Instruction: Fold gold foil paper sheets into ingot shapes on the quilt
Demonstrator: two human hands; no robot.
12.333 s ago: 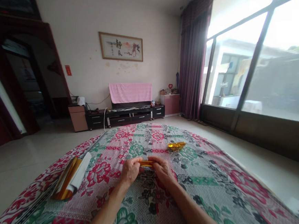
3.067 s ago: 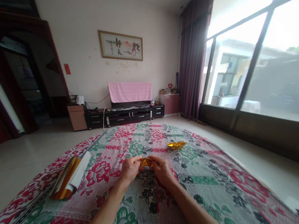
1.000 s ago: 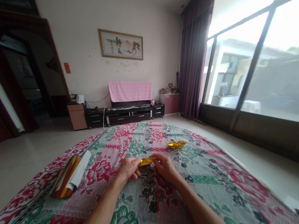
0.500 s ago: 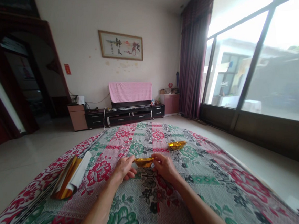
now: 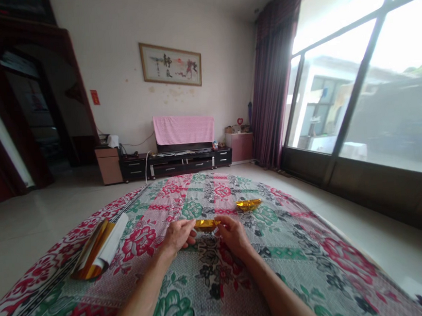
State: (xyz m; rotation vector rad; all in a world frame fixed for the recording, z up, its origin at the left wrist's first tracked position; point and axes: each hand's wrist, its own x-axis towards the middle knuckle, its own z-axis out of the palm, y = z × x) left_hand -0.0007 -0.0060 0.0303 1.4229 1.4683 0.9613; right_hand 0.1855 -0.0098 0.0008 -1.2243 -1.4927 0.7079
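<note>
A shiny gold paper ingot (image 5: 206, 224) is stretched between my two hands, just above the flowered cloth (image 5: 192, 296). My left hand (image 5: 180, 236) pinches its left tip between thumb and forefinger, the other fingers curled below. At the opposite tip, my right hand (image 5: 232, 232) has a similar pinch; its lower fingers are partly hidden. Beyond my right hand, a second folded gold paper ingot (image 5: 249, 204) rests on the cloth.
To the left lies a loosely curled stack of gold and white paper sheets (image 5: 97, 252). Across the floor stand a low black cabinet (image 5: 182, 166) and a pink-draped television (image 5: 184, 129). Large windows (image 5: 355, 93) and a purple curtain (image 5: 273, 90) line the right side.
The held paper ingot has shifted slightly right and tipped, so its side shows as a narrower band. My left hand has moved a little right with it; both pinches stay in place.
</note>
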